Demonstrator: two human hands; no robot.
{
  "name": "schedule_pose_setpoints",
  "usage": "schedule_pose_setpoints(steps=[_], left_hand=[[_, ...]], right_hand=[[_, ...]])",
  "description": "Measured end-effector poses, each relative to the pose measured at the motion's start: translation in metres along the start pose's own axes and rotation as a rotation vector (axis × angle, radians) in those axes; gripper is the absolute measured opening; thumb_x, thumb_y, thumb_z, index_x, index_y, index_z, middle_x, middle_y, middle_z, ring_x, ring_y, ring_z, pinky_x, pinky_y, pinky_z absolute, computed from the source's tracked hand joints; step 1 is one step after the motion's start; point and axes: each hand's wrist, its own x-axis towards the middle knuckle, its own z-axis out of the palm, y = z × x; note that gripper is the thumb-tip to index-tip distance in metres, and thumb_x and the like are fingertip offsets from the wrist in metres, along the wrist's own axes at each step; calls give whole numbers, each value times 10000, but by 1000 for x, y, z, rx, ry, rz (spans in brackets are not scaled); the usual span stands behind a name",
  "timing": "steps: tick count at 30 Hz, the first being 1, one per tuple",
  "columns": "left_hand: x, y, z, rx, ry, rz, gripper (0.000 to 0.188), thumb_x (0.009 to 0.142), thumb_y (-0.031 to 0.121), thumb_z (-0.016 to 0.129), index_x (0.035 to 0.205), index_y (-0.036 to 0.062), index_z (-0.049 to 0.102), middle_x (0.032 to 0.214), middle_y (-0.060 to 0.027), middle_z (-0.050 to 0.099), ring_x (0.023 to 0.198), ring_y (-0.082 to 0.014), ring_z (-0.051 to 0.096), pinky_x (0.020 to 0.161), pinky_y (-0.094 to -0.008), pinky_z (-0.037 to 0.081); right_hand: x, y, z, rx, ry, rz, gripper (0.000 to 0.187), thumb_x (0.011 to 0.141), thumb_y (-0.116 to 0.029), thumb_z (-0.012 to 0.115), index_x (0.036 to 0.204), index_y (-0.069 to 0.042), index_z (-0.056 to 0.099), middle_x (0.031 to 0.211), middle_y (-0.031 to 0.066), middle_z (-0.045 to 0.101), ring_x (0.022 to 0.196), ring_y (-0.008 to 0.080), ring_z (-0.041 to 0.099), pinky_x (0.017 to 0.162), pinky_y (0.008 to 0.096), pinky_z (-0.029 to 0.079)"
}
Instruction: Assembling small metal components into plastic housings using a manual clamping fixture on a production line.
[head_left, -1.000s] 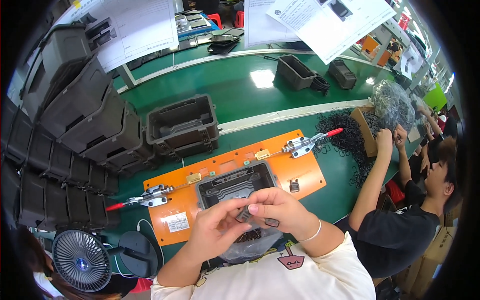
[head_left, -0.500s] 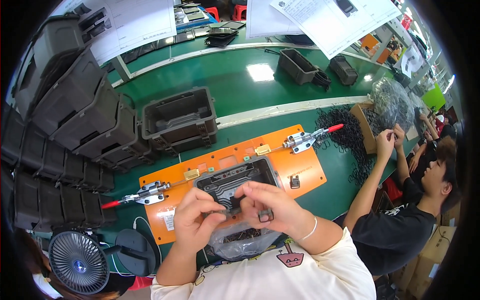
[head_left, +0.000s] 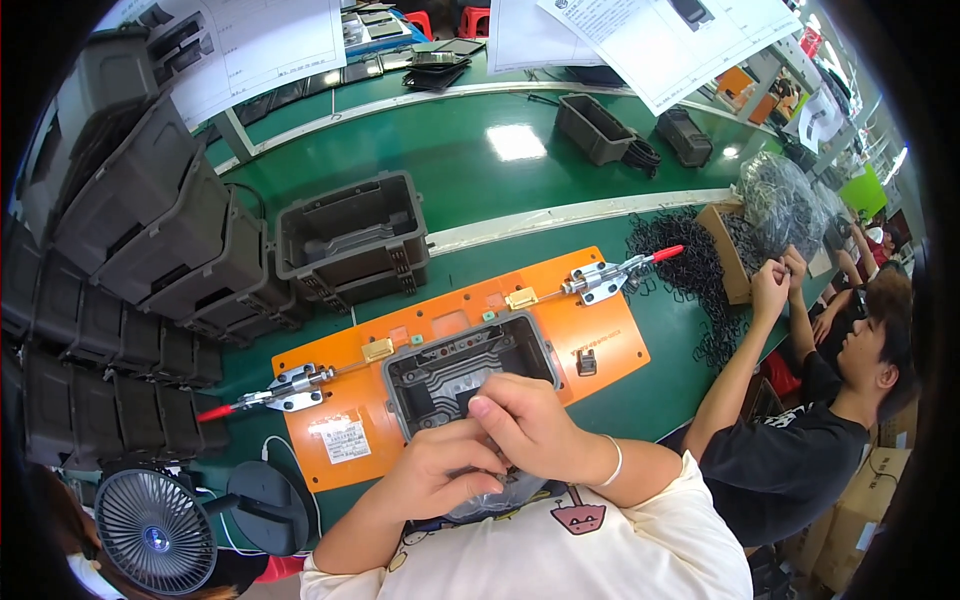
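My left hand (head_left: 446, 472) and my right hand (head_left: 532, 428) meet over the near side of a dark grey plastic box (head_left: 398, 385). Both are closed, with fingers curled together; whatever they hold is hidden behind them. The box stands open-topped in an orange fixture plate (head_left: 625, 325), and ribbed moulding shows inside it. Beyond my right hand, a small black plastic part (head_left: 586, 362) lies on the plate. Under my hands, a clear plastic bag (head_left: 515, 493) is mostly covered.
Toggle clamps with red handles (head_left: 218, 412) (head_left: 667, 253) flank the fixture. Grey boxes (head_left: 130, 235) are stacked left, behind a fan (head_left: 156, 540). Another open box (head_left: 350, 235) stands beyond the fixture. Black wire hooks (head_left: 690, 270) heap at right, near a co-worker (head_left: 790, 470).
My hands have come together, the left moving right and slightly down. A small dark part seen in my right fingers earlier is now hidden. The view has shifted slightly.
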Motion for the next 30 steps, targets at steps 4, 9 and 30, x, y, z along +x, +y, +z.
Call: schedule_pose_setpoints(steps=[4, 9, 30], left_hand=[[-3, -3, 3, 47, 33, 26, 157, 740, 26, 731, 871, 13, 644, 937, -103, 636, 827, -265, 641, 714, -320, 498], [-7, -10, 4, 71, 113, -13, 161, 738, 22, 731, 875, 21, 645, 890, -103, 641, 801, -265, 641, 683, -313, 493], [-53, -7, -37, 65, 681, -130, 178, 910, 17, 563, 1078, -38, 586, 924, -71, 564, 750, -115, 595, 730, -261, 535]], right_hand=[[-8, -4, 3, -367, 105, -116, 261, 793, -152, 718, 648, -24, 544, 561, 122, 533, 465, 269, 541, 419, 335, 418], [-12, -6, -3, -9, -33, 74, 191, 838, -138, 699, 777, -22, 561, 652, 67, 563, 541, 174, 584, 479, 296, 456], [107, 56, -80, -503, -266, 42, 121, 701, -23, 731, 803, 21, 684, 703, 130, 621, 601, 240, 611, 568, 321, 486]])
